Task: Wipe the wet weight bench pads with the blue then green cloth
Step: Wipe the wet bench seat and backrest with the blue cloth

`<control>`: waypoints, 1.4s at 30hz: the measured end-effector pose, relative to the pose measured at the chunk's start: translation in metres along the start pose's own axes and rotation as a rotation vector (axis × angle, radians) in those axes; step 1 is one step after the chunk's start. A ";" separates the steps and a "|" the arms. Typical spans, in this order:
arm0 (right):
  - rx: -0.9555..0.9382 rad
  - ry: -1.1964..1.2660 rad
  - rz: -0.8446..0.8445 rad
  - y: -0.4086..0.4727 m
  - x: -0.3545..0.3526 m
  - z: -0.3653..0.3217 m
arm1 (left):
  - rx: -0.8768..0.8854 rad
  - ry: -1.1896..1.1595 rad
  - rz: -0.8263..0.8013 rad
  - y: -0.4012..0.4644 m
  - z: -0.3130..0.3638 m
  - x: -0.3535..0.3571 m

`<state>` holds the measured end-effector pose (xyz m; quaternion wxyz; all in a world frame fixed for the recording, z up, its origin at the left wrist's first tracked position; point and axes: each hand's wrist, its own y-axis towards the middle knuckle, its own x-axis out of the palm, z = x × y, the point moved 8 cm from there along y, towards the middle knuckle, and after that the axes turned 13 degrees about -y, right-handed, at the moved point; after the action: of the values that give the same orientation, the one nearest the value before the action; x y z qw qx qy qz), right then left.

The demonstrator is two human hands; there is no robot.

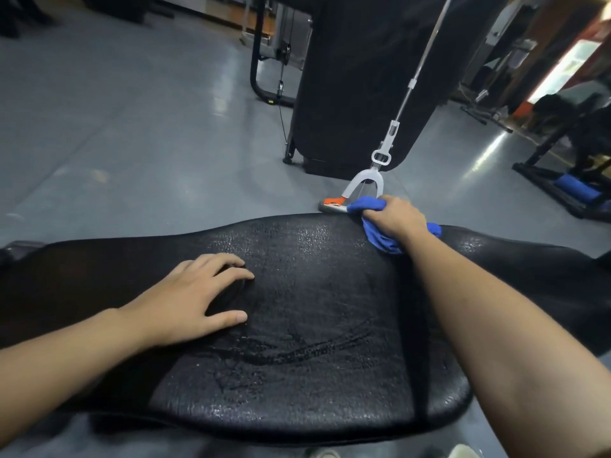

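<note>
A black padded weight bench pad [314, 309] fills the lower half of the view, its surface glistening with water drops and streaks. My right hand [398, 218] grips a bunched blue cloth [380, 238] at the pad's far edge, right of centre. My left hand [195, 295] rests flat on the pad's left part, fingers spread and relaxed. A second pad section [529, 259] continues to the right behind my right forearm. No green cloth is in view.
A white mop [367, 183] with an orange clip stands on the grey floor just beyond the pad, its pole rising to the upper right. A tall black machine [363, 77] stands behind it. Dark gym equipment [562, 180] sits at right.
</note>
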<state>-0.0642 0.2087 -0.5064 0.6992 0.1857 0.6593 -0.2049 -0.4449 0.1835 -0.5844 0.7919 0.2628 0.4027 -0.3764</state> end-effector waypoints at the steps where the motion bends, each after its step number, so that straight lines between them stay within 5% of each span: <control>1: -0.019 0.016 -0.027 0.002 0.000 0.000 | 0.001 0.004 0.000 -0.002 -0.002 -0.002; 8: -0.155 -0.004 -0.077 0.001 -0.002 -0.031 | -0.023 0.008 0.000 -0.020 -0.031 -0.018; 20: -0.585 -0.189 -0.133 -0.024 0.043 -0.237 | 0.014 -0.002 0.003 -0.023 -0.042 -0.023; 32: -0.370 -0.033 -0.190 0.014 0.017 -0.090 | 0.013 -0.028 0.016 -0.011 -0.046 -0.026; 38: -0.418 0.013 -0.456 0.000 0.018 -0.092 | 0.024 -0.069 0.006 -0.016 -0.050 -0.026; 42: -0.300 -0.084 -0.118 -0.005 0.017 -0.111 | 0.036 -0.056 -0.005 -0.022 -0.053 -0.025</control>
<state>-0.1598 0.2630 -0.5301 0.7328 0.0313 0.6624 -0.1527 -0.4956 0.2189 -0.5942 0.7970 0.2653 0.3742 -0.3929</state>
